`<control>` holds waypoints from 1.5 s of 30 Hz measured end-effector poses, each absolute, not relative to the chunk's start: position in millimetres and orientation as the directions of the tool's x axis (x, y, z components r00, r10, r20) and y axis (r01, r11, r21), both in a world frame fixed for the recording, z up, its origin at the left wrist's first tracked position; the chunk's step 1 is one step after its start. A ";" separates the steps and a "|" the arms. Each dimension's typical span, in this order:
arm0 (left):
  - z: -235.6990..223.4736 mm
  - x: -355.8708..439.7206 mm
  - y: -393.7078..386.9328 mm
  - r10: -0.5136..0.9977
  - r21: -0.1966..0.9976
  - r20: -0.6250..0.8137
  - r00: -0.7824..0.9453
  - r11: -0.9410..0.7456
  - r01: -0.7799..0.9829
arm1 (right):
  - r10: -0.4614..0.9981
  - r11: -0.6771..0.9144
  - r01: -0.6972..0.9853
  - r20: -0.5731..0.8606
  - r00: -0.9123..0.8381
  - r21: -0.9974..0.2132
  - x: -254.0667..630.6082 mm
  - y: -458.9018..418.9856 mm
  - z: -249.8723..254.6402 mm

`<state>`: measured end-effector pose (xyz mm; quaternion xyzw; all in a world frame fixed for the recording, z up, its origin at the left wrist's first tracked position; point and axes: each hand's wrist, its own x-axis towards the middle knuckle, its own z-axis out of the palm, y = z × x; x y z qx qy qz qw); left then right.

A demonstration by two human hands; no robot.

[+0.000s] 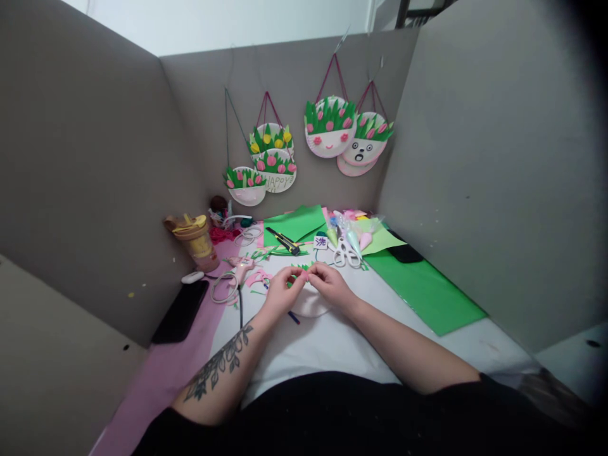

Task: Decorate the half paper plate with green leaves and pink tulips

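Note:
My left hand (285, 288) and my right hand (331, 286) meet at the fingertips over the middle of the table. Both are closed in a pinch, and a small pink piece (306, 276), seemingly paper, shows between them. Its shape is mostly covered by my fingers. Below my hands lies a white paper plate (311, 308) with green paper grass blades (300, 266) along its far edge. Pink paper scraps (259, 278) and a pink glue gun (241, 269) lie to the left of my left hand. A dark blue pen-like stick (294, 318) pokes out near the plate.
Behind my hands are a box cutter (284, 241), white scissors (346, 253), green paper sheets (294, 225) and filled piping bags (352, 237). A yellow-lidded cup (197, 240) and a black phone-like slab (180, 313) stand left. Decorated plates (330, 142) hang on the grey partition (199, 107).

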<state>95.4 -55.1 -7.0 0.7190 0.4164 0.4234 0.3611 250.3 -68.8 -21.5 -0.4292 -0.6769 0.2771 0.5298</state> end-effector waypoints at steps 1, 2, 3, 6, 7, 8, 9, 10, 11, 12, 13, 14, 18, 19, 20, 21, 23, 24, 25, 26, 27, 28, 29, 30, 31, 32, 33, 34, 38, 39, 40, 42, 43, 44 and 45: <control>-6.6 95.7 -55.4 0.905 0.875 0.304 0.298 -0.389 0.289 | 0.879 0.471 0.279 0.473 -0.064 -0.837 250.5 -68.3 -22.5; -6.4 95.9 -55.6 0.904 0.876 0.300 0.303 -0.387 0.288 | 0.882 0.463 0.270 0.467 -0.054 -0.844 250.7 -67.8 -23.7; -6.4 96.1 -55.7 0.904 0.876 0.297 0.308 -0.386 0.288 | 0.886 0.455 0.263 0.461 -0.042 -0.850 250.8 -67.4 -24.9; -7.6 95.8 -55.4 0.900 0.867 0.299 0.319 -0.395 0.302 | 0.894 0.437 0.253 0.448 -0.016 -0.863 250.7 -66.8 -27.1; -8.6 95.5 -55.1 0.896 0.860 0.305 0.323 -0.405 0.312 | 0.896 0.432 0.253 0.444 -0.009 -0.866 250.6 -66.8 -27.1; -9.8 95.2 -54.7 0.891 0.849 0.314 0.327 -0.418 0.324 | 0.898 0.426 0.252 0.439 -0.005 -0.869 250.4 -66.8 -26.9; -11.2 94.8 -54.3 0.885 0.834 0.326 0.332 -0.434 0.340 | 0.901 0.420 0.251 0.434 -0.001 -0.872 250.3 -66.9 -26.5; -12.5 94.5 -53.8 0.878 0.818 0.339 0.339 -0.453 0.355 | 0.904 0.413 0.247 0.428 0.005 -0.876 250.2 -67.0 -25.9; -13.6 94.3 -53.4 0.869 0.801 0.352 0.346 -0.471 0.369 | 0.907 0.406 0.242 0.420 0.010 -0.881 250.1 -67.1 -25.3; -14.4 94.0 -53.1 0.861 0.786 0.364 0.356 -0.489 0.379 | 0.911 0.398 0.236 0.413 0.016 -0.887 250.2 -67.2 -24.7; -14.7 93.9 -52.9 0.852 0.773 0.374 0.365 -0.504 0.384 | 0.914 0.390 0.228 0.405 0.022 -0.892 250.4 -67.3 -24.2; -14.6 93.8 -52.9 0.844 0.764 0.383 0.374 -0.517 0.385 | 0.917 0.383 0.220 0.399 0.028 -0.897 250.6 -67.4 -23.8; -11.3 94.0 -54.0 0.839 0.765 0.402 0.366 -0.527 0.370 | 0.916 0.384 0.218 0.400 0.033 -0.897 252.3 -67.7 -23.2; -10.5 94.1 -54.3 0.844 0.768 0.403 0.355 -0.523 0.370 | 0.914 0.388 0.228 0.405 0.030 -0.893 252.5 -67.8 -23.1; -10.1 94.1 -54.6 0.848 0.770 0.404 0.344 -0.518 0.372 | 0.912 0.391 0.238 0.409 0.027 -0.889 252.7 -67.9 -22.9; -10.0 94.0 -54.7 0.850 0.770 0.405 0.336 -0.516 0.376 | 0.912 0.392 0.247 0.410 0.024 -0.886 252.7 -68.0 -22.7; -10.7 93.8 -54.5 0.850 0.761 0.409 0.333 -0.519 0.389 | 0.915 0.384 0.252 0.402 0.022 -0.888 252.6 -68.2 -22.1; -11.2 93.6 -54.3 0.848 0.756 0.410 0.336 -0.522 0.395 | 0.918 0.379 0.248 0.395 0.020 -0.892 252.5 -68.2 -21.7; -11.8 93.3 -53.9 0.847 0.754 0.409 0.340 -0.523 0.398 | 0.922 0.373 0.241 0.388 0.018 -0.896 252.5 -68.1 -21.4; -12.2 93.1 -53.5 0.848 0.755 0.404 0.344 -0.521 0.398 | 0.925 0.364 0.228 0.378 0.019 -0.903 252.6 -67.9 -21.0; -12.4 92.8 -53.0 0.850 0.760 0.397 0.348 -0.516 0.395 | 0.931 0.351 0.211 0.365 0.026 -0.912 252.9 -67.6 -20.8; -12.4 92.4 -52.4 0.853 0.768 0.387 0.349 -0.508 0.390 | 0.937 0.334 0.190 0.347 0.039 -0.923 253.4 -67.1 -20.8; -12.3 92.1 -51.8 0.858 0.777 0.378 0.348 -0.498 0.386 | 0.944 0.314 0.168 0.327 0.054 -0.935 254.0 -66.5 -20.9; -12.1 91.8 -51.2 0.864 0.786 0.367 0.344 -0.486 0.383 | 0.949 0.296 0.148 0.309 0.069 -0.944 254.6 -65.8 -21.2; -12.0 91.5 -50.6 0.871 0.794 0.355 0.340 -0.473 0.382 | 0.952 0.285 0.134 0.297 0.078 -0.949 255.2 -65.1 -21.6; -11.9 91.4 -50.1 0.878 0.801 0.341 0.336 -0.459 0.384 | 0.953 0.281 0.129 0.293 0.077 -0.951 255.7 -64.5 -22.2; -12.0 91.3 -49.8 0.884 0.809 0.326 0.334 -0.444 0.386 | 0.953 0.286 0.131 0.296 0.065 -0.949 256.0 -64.1 -22.9; -12.2 91.3 -49.5 0.890 0.815 0.311 0.334 -0.431 0.387 | 0.952 0.294 0.137 0.302 0.049 -0.946 256.2 -63.8 -23.5; -13.4 91.5 -49.2 0.891 0.820 0.289 0.350 -0.419 0.390 | 0.953 0.296 0.180 0.302 0.004 -0.938 255.5 -63.8 -25.1; -13.7 91.3 -49.1 0.889 0.816 0.290 0.353 -0.422 0.393 | 0.955 0.291 0.190 0.296 0.003 -0.938 255.4 -63.9 -25.2; -13.9 91.1 -48.9 0.888 0.814 0.290 0.356 -0.425 0.397 | 0.957 0.285 0.197 0.291 0.002 -0.938 255.3 -63.9 -25.2; -14.4 90.8 -48.7 0.887 0.810 0.290 0.360 -0.427 0.402 | 0.960 0.276 0.199 0.281 -0.003 -0.940 255.2 -63.7 -25.0; -14.8 90.8 -48.7 0.887 0.809 0.289 0.361 -0.428 0.403 | 0.961 0.273 0.197 0.277 -0.008 -0.942 255.2 -63.6 -24.9; -15.4 91.2 -49.0 0.886 0.808 0.289 0.361 -0.429 0.405 | 0.962 0.270 0.194 0.274 -0.011 -0.943 255.2 -63.4 -24.9; -16.1 91.9 -49.3 0.887 0.807 0.290 0.360 -0.429 0.406 | 0.963 0.267 0.193 0.269 -0.015 -0.944 255.2 -63.2 -25.0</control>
